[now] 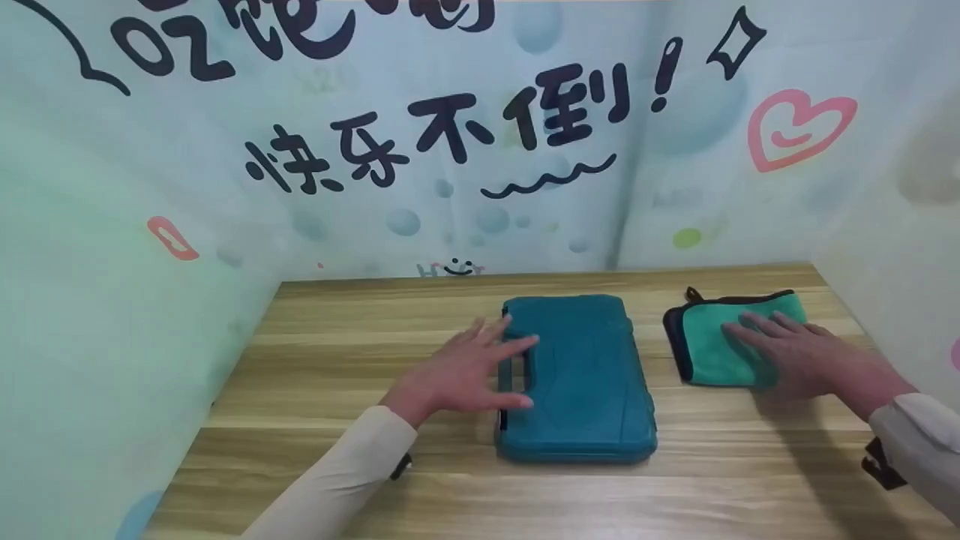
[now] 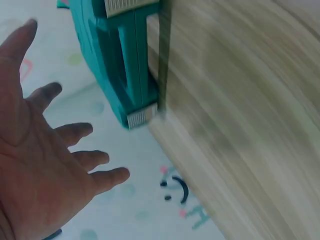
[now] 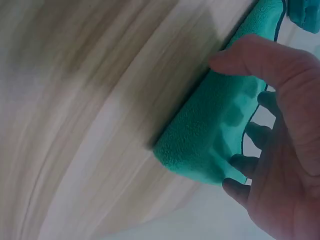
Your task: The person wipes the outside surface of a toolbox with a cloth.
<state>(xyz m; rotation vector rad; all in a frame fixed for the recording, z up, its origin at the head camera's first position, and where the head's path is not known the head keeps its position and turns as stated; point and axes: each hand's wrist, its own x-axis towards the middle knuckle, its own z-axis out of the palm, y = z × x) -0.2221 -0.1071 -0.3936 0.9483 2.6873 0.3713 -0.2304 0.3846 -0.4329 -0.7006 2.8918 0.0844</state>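
A teal plastic carrying case (image 1: pixel 585 382) lies flat on the wooden table, its handle (image 2: pixel 133 62) on the left side. My left hand (image 1: pixel 465 371) is at that side with fingers spread; in the left wrist view a gap shows between the palm and the case. Right of the case lies a folded green cloth (image 1: pixel 709 349) with black edging and a small dark loop. Over its right part is my right hand (image 1: pixel 810 364), fingers extended. In the right wrist view the thumb is by the cloth's near edge; whether it touches cannot be told.
The wooden table (image 1: pixel 360 345) ends at a pale printed curtain (image 1: pixel 360 232) with dark lettering behind it. Similar pale sheets stand at the left and right sides. A dark strap piece (image 1: pixel 883 463) sits under the right sleeve.
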